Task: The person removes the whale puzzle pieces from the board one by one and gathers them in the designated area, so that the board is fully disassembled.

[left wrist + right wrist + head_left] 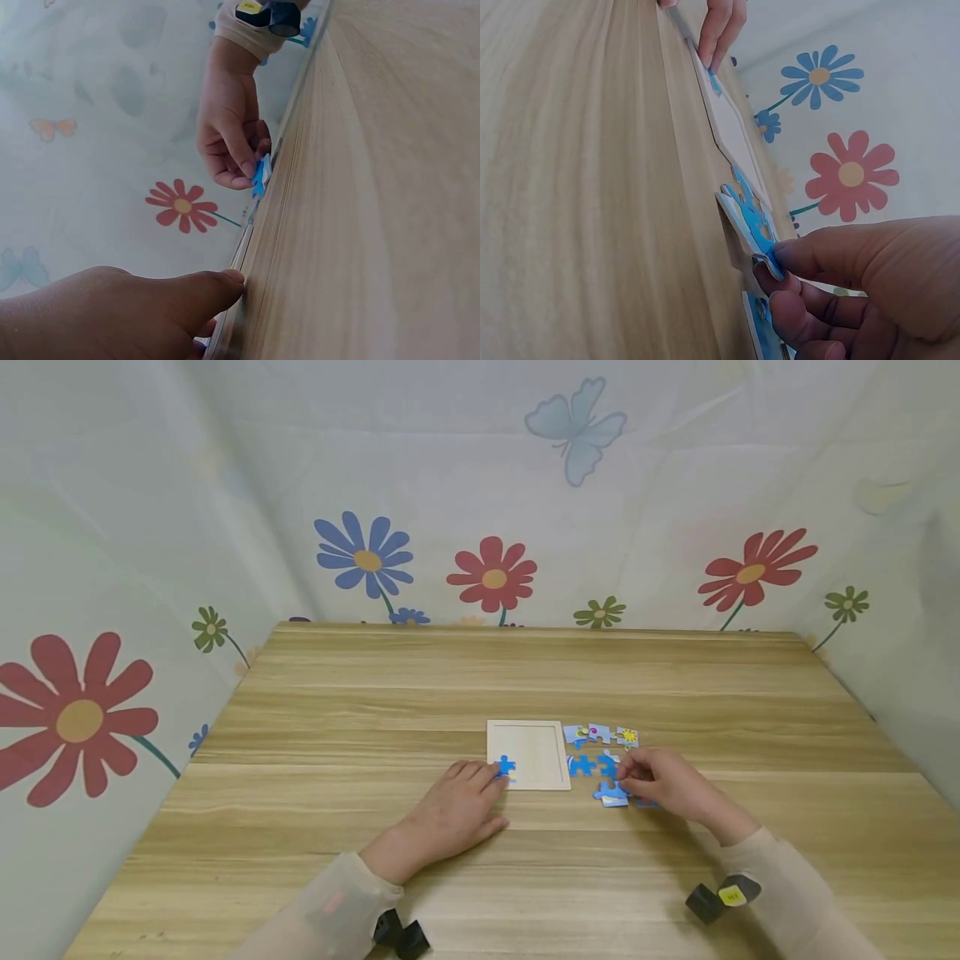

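Note:
My left hand (453,810) lies at the near left corner of a square wooden puzzle tray (540,756). Its fingertips touch a blue jigsaw piece (507,766) set in that corner. To the right of the tray, my right hand (663,783) pinches a blue jigsaw piece with a white edge (744,223) between thumb and index finger. That piece is tilted, one side raised from the table in the right wrist view. Another piece (759,326) lies below the right fingers, partly hidden by them.
Several loose jigsaw pieces lie right of the tray, among them a blue one (581,766) by its edge and one with a yellow flower (627,736) further back. The wooden table (375,693) meets a flower-printed cloth (450,460) behind and at both sides.

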The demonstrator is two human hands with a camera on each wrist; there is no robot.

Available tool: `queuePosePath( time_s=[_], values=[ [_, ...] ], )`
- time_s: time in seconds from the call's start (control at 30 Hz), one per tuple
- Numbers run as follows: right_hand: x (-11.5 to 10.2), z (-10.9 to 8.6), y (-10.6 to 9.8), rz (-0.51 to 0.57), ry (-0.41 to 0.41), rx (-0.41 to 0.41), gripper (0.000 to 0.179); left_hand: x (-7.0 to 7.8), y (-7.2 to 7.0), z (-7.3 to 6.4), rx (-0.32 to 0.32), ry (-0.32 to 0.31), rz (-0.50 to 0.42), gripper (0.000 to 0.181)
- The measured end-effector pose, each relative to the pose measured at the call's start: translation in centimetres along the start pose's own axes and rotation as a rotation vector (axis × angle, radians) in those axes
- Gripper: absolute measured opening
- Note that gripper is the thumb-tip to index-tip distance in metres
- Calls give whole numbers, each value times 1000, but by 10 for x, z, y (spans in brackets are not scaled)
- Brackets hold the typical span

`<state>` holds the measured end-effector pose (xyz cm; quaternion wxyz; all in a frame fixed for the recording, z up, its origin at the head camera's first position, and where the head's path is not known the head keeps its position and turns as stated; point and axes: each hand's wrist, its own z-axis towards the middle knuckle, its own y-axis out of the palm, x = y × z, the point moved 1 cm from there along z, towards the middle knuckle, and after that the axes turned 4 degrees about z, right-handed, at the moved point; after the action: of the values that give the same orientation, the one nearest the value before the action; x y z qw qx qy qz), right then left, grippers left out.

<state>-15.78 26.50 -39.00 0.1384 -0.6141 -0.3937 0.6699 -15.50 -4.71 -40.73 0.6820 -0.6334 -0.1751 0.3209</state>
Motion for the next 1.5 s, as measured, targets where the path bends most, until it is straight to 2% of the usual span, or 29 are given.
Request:
queuePosePath(
  time_s=[0.17,0.73,1.03,1.17,1.33,1.5],
  values=[
    [1,-1,2,2,-4,17,3,0,0,0,0,-1,0,55],
    [-2,-3,5,-102,2,79,3,1,1,1,-5,-2,-6,55],
    [-8,-1,-2,-77,19,90,3,0,-3,4,-36,-8,-8,54],
    [-13,3,-3,-70,6,100,4,-1,-5,5,-25,-5,-25,51],
    [-18,9,-3,-75,-31,107,4,-2,-8,8,-61,-17,-73,50],
    [-24,14,-3,-61,-24,101,4,-4,-11,11,-57,-20,-107,47]
  ],
)
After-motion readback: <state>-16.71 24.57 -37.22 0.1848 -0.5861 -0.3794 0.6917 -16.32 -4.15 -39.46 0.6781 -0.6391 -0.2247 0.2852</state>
